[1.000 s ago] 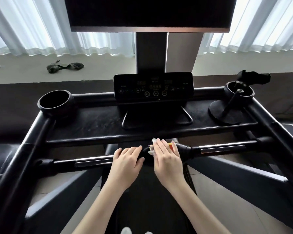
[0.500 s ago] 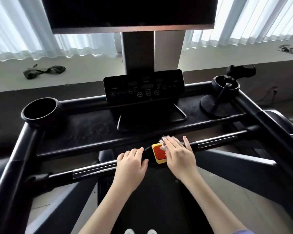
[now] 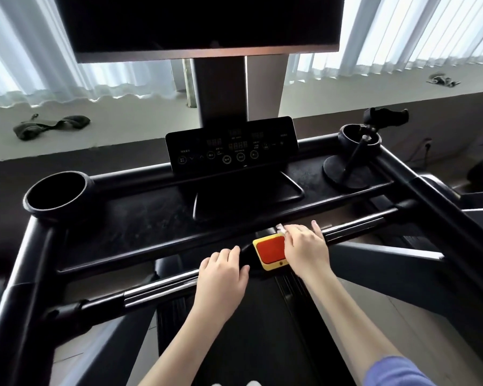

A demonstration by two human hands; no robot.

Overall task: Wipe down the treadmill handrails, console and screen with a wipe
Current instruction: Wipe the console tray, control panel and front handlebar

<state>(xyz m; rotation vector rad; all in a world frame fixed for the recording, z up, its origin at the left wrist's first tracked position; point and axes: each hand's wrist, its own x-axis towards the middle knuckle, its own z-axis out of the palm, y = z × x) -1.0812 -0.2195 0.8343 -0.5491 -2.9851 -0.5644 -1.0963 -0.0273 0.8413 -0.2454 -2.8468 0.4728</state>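
A blue sleeve covers the right forearm at 5 o'clock in the view, and both bare forearms reach forward over the dark belt.

The left hand lies on the front handrail, its fingers bent over the top of the bar and its thumb alongside. Just at its 2 o'clock sits a red stop button in a yellow frame.

The right hand is on the same rail, touching the button's right edge, with its fingers bent down over the wipe and the little finger spread outward. The wipe is white and crumpled. Only a small corner shows, poking out past the fingertips at the hand's 11 o'clock, just above the button; the rest is hidden under the palm. It lies well apart from the left hand, at that hand's 1 o'clock.

Beyond the rail runs the black console tray, streaked and dull. An empty cup holder is at its 9 o'clock end, and a phone stand is at its 3 o'clock end.

At 12 o'clock the control panel stands tilted, with dim digits and round buttons. Above it is the dark screen, on a grey post.

Farthest off, a dark strap lies on the sill, below the white curtains.
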